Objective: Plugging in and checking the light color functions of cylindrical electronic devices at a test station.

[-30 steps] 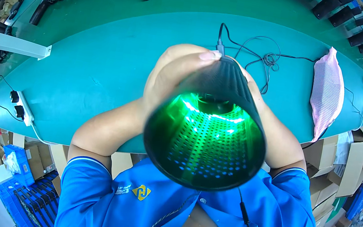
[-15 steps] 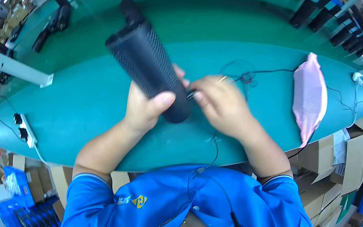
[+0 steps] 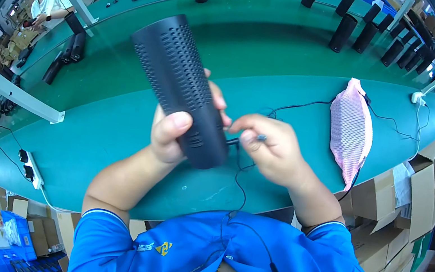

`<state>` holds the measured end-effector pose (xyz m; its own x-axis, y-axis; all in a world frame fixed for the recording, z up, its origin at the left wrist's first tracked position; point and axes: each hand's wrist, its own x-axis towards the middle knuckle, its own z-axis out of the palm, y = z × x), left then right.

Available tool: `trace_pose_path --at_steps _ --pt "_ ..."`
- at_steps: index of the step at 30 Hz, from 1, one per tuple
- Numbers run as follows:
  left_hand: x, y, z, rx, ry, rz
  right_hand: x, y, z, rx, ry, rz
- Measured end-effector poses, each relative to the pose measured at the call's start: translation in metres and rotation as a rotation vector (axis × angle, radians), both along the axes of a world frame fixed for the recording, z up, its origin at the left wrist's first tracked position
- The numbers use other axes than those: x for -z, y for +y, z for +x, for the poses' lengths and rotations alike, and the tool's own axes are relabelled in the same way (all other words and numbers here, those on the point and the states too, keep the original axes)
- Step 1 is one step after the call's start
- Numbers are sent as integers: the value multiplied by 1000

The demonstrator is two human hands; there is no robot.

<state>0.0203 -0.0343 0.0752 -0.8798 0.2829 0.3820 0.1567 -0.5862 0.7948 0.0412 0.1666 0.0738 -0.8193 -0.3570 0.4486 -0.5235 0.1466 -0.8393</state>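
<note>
A black perforated cylindrical housing [image 3: 183, 85] is gripped in my left hand [image 3: 172, 132], tilted with its far end up and to the left. My left thumb presses on its near side, and the fingers wrap around behind it. Beside the lower end, my right hand [image 3: 275, 151] is closed in a pinch on a thin black cable [image 3: 234, 141]. A small silver-coloured tip shows by the right thumb. Whether the cable touches the housing, I cannot tell. More thin black cord hangs below the right hand toward my blue shirt.
A pink mesh pouch [image 3: 351, 131] with cords lies to the right on the green table [image 3: 108, 144]. Black cylinders [image 3: 343, 33] stand along the far belt. A power strip [image 3: 32, 169] lies at left, cardboard boxes [image 3: 420, 185] at right. Another person [image 3: 50, 4] works far left.
The housing has turned in my left hand; a narrower part seen past its far end no longer shows. My right hand has moved slightly nearer to me. The view has tilted up.
</note>
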Motion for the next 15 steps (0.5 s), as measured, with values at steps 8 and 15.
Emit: trace_pose_path --at_steps 8,15 --pt "-1 36 -9 275 -39 86 4 23 15 -23 301 215" --pt "7 2 -90 -94 -197 89 -34 127 28 -3 208 -911"
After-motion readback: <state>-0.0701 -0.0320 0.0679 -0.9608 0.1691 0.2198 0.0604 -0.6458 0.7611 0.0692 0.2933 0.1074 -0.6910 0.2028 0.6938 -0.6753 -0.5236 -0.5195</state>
